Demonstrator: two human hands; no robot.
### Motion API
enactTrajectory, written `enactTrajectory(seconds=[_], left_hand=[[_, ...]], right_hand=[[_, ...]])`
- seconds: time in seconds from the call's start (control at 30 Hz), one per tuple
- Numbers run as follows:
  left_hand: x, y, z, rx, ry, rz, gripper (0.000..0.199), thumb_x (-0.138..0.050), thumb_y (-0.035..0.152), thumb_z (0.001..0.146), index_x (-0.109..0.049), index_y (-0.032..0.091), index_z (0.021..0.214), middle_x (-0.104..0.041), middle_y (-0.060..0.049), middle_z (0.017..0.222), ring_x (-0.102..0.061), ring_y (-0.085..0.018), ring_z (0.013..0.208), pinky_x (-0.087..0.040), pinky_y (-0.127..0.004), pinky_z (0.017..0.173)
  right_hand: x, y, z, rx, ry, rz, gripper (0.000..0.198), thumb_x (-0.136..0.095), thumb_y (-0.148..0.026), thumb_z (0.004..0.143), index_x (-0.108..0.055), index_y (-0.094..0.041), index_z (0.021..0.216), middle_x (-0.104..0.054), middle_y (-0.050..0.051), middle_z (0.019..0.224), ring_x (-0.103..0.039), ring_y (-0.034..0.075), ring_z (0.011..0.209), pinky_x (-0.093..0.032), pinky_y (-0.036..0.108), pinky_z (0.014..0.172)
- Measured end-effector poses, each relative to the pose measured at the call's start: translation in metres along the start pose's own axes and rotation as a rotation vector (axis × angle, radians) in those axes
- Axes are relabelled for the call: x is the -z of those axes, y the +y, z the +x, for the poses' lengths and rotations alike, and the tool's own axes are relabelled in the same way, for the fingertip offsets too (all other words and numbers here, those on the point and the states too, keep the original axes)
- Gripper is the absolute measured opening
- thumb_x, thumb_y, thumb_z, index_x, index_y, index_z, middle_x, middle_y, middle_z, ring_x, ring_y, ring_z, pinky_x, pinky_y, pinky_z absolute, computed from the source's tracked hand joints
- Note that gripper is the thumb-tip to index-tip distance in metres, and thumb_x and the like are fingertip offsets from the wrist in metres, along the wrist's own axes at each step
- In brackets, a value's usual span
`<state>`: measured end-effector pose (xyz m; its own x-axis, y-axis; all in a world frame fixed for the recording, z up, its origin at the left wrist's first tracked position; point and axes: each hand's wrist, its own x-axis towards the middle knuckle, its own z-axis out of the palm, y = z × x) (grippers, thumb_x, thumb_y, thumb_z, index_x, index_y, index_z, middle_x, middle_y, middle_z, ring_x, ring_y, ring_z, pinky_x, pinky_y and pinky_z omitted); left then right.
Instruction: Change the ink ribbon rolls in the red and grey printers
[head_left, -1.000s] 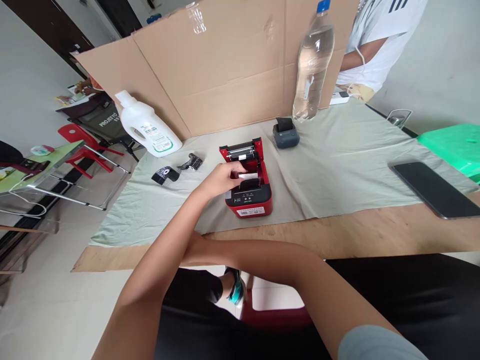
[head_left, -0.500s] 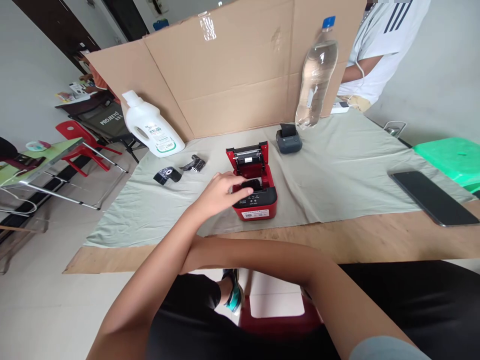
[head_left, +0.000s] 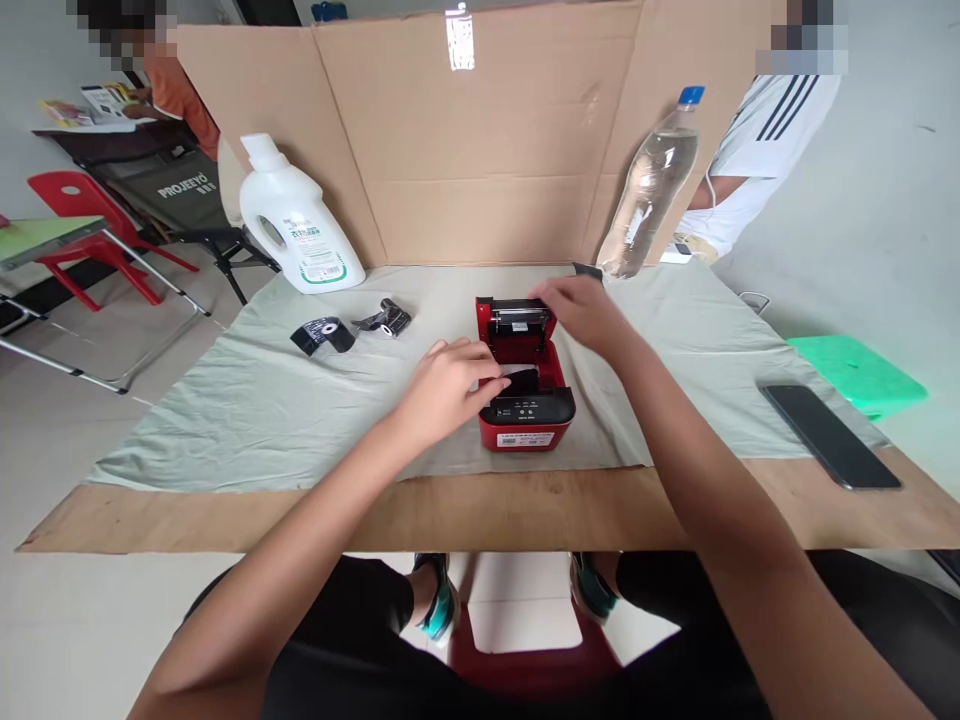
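A small red and black label printer [head_left: 528, 435] stands before me with its lid [head_left: 517, 315] raised. Inside its bay is a black label strip [head_left: 523, 381], apparently part of a roll. My left hand [head_left: 451, 392] is closed, thumb and fingertips pinching the strip's left edge at the bay. The fingertips of my right hand [head_left: 581, 308], slightly blurred, are closed on the lid's top right corner. To the left on the cloth lie two small black label rolls [head_left: 334, 334] [head_left: 388, 318], partly unwound. A small dark grey printer [head_left: 587, 271] is mostly hidden behind my right hand.
A white detergent bottle [head_left: 300, 230] and a tall water bottle [head_left: 649, 195] lean against a cardboard screen [head_left: 480, 130]. A phone [head_left: 829, 435] lies at the right front. Beyond the table are a green stool [head_left: 859, 370], a red chair [head_left: 75, 215] and two people.
My right hand has risen from beneath my left forearm to the printer's lid. My left hand stays at the bay. The camera view has shifted and levelled.
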<state>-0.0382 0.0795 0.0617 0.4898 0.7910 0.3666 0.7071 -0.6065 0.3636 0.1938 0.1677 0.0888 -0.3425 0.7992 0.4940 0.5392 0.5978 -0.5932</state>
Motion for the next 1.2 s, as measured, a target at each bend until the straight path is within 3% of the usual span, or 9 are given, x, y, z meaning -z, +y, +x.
enactTrajectory(seconds=[0.13, 0.3, 0.47, 0.57, 0.67, 0.8, 0.9, 1.07, 1.2], left_hand=[[0.003, 0.0, 0.003, -0.022, 0.058, -0.03, 0.021, -0.062, 0.033, 0.1, -0.076, 0.024, 0.088, -0.071, -0.004, 0.096, -0.064, -0.023, 0.093, -0.039, -0.036, 0.082], [-0.005, 0.0, 0.004, 0.014, 0.122, -0.046, 0.021, -0.064, 0.035, 0.099, -0.077, 0.025, 0.086, -0.069, -0.005, 0.099, -0.062, -0.023, 0.096, -0.041, -0.04, 0.089], [-0.025, -0.012, 0.013, 0.114, 0.191, -0.291, 0.021, -0.066, 0.037, 0.095, -0.076, 0.024, 0.082, -0.071, -0.005, 0.107, -0.062, -0.025, 0.11, -0.044, -0.043, 0.106], [-0.034, -0.023, 0.015, 0.293, 0.213, -0.475, 0.025, -0.062, 0.039, 0.095, -0.078, 0.027, 0.11, -0.066, -0.008, 0.134, -0.055, -0.028, 0.136, -0.037, -0.046, 0.122], [-0.041, -0.031, 0.008, 0.566, 0.091, -0.771, 0.069, -0.063, 0.031, 0.087, -0.05, 0.034, 0.155, -0.043, -0.007, 0.166, -0.039, -0.03, 0.156, -0.034, -0.05, 0.127], [-0.052, -0.033, -0.004, 0.671, -0.015, -1.084, 0.093, -0.063, 0.029, 0.083, -0.023, 0.039, 0.167, -0.036, 0.001, 0.171, -0.042, -0.028, 0.155, -0.039, -0.05, 0.126], [-0.063, -0.023, -0.013, 0.662, 0.094, -1.084, 0.083, -0.062, 0.032, 0.086, -0.035, 0.035, 0.163, -0.042, 0.001, 0.168, -0.046, -0.026, 0.153, -0.041, -0.046, 0.127], [-0.086, 0.013, -0.043, 0.639, 0.399, -1.009, 0.052, -0.054, 0.049, 0.099, -0.063, 0.025, 0.144, -0.056, -0.002, 0.157, -0.048, -0.025, 0.152, -0.036, -0.044, 0.131], [-0.091, 0.015, -0.042, 0.601, 0.442, -0.981, 0.049, -0.055, 0.051, 0.099, -0.067, 0.029, 0.14, -0.061, 0.0, 0.153, -0.048, -0.026, 0.152, -0.041, -0.044, 0.128]], right_hand=[[-0.018, 0.018, -0.042, 0.042, 0.05, 0.103, 0.055, -0.045, -0.064, 0.104, -0.078, -0.021, 0.1, -0.078, 0.007, 0.102, -0.072, 0.024, 0.098, -0.057, 0.038, 0.091], [-0.019, 0.011, -0.091, -0.072, 0.017, 0.208, 0.055, -0.04, -0.064, 0.106, -0.077, -0.024, 0.109, -0.082, 0.005, 0.101, -0.076, 0.026, 0.105, -0.059, 0.042, 0.096], [-0.031, 0.019, -0.113, -0.038, 0.055, 0.231, 0.045, -0.041, -0.059, 0.107, -0.063, -0.028, 0.133, -0.081, 0.006, 0.116, -0.072, 0.026, 0.123, -0.055, 0.049, 0.109], [-0.041, 0.021, -0.12, -0.023, 0.087, 0.248, 0.044, -0.04, -0.057, 0.108, -0.056, -0.029, 0.139, -0.079, 0.006, 0.12, -0.069, 0.026, 0.129, -0.052, 0.051, 0.114], [-0.047, 0.021, -0.123, -0.005, 0.123, 0.227, 0.044, -0.038, -0.054, 0.109, -0.054, -0.028, 0.14, -0.078, 0.008, 0.123, -0.068, 0.026, 0.13, -0.051, 0.05, 0.115], [-0.049, 0.02, -0.122, 0.008, 0.108, 0.171, 0.039, -0.034, -0.047, 0.11, -0.057, -0.027, 0.135, -0.077, 0.01, 0.124, -0.071, 0.026, 0.123, -0.055, 0.049, 0.109], [-0.051, 0.019, -0.129, 0.016, 0.097, 0.143, 0.04, -0.04, -0.044, 0.107, -0.052, -0.026, 0.141, -0.072, 0.012, 0.134, -0.068, 0.028, 0.127, -0.052, 0.052, 0.113], [-0.06, 0.016, -0.163, -0.024, 0.05, 0.099, 0.106, -0.079, -0.05, 0.083, -0.019, -0.022, 0.165, -0.041, 0.021, 0.165, -0.043, 0.039, 0.152, -0.042, 0.062, 0.122], [-0.062, 0.021, -0.155, -0.019, -0.008, 0.131, 0.1, -0.08, -0.047, 0.085, -0.024, -0.026, 0.164, -0.051, 0.018, 0.158, -0.055, 0.038, 0.143, -0.051, 0.059, 0.115]])
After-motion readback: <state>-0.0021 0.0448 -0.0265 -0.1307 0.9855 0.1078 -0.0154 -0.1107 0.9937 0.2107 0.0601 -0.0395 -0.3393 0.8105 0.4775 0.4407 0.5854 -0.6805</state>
